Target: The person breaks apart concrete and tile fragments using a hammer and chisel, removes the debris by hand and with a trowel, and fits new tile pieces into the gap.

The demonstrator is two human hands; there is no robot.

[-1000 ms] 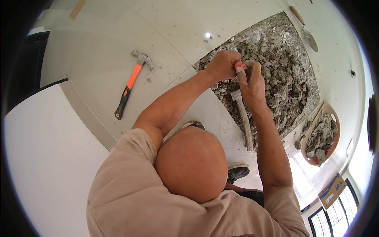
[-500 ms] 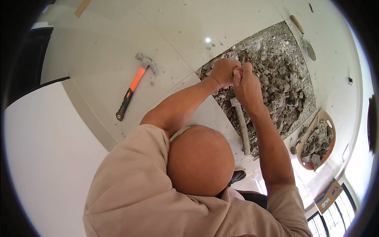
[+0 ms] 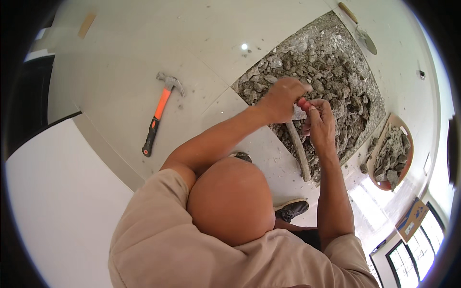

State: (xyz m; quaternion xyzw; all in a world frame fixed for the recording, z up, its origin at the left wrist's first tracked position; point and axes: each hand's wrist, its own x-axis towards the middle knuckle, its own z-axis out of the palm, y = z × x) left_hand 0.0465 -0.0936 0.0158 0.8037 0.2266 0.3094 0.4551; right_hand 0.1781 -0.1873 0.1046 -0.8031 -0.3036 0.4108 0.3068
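Head view: both hands meet over the broken-out patch of floor. Left hand (image 3: 281,98) is curled shut, fingers folded around the top of a small red-tipped tool (image 3: 303,103), likely a chisel, though most of it is hidden inside the two grips. Right hand (image 3: 321,122) sits just beside and below, fingers (image 3: 314,111) closed narrow against the same red tip. Directly under the fingers a long grey-handled tool (image 3: 297,146) runs from the rubble toward the person's shoe (image 3: 292,210); its head is hidden beneath the hands. Rubble (image 3: 336,72) is loose grey chunks, jagged, piled unevenly beyond the fingertips. Risks, as judged: knuckles are close to sharp lumps, so a slip of the red-tipped tool could scrape them; two hands crowded on one short tool leave little room, and a pinch seems possible; loose pieces could roll underfoot. Claw hammer (image 3: 157,115), orange-and-black handle, lies well apart from the left fingers on smooth tile (image 3: 120,62). Round basin (image 3: 391,153) of debris sits well past the right fingers. A trowel (image 3: 360,29) lies at the far edge.
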